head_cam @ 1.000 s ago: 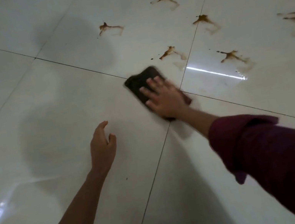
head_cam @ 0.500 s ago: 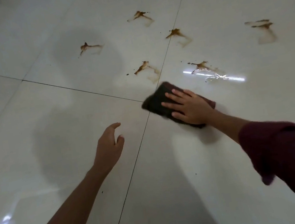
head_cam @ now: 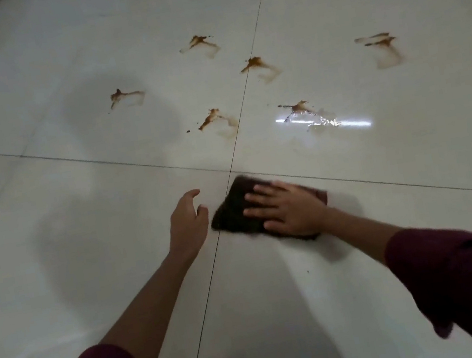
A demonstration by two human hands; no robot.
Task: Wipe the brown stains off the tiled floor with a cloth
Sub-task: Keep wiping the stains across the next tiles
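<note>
**Cloth drawn back; six stains outstanding**

My right hand [head_cam: 288, 210], fingers flat, is pressing the cloth [head_cam: 235, 211] just below the grout crossing [head_cam: 231, 171], having slid it back from the stains [head_cam: 212, 118]. My left hand [head_cam: 187, 221] is hovering relaxed, empty. No stain removed yet.

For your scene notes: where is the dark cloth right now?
In the head view, the cloth lies centre frame under the right hand, just below the tile-joint crossing, beside the left hand.
</note>
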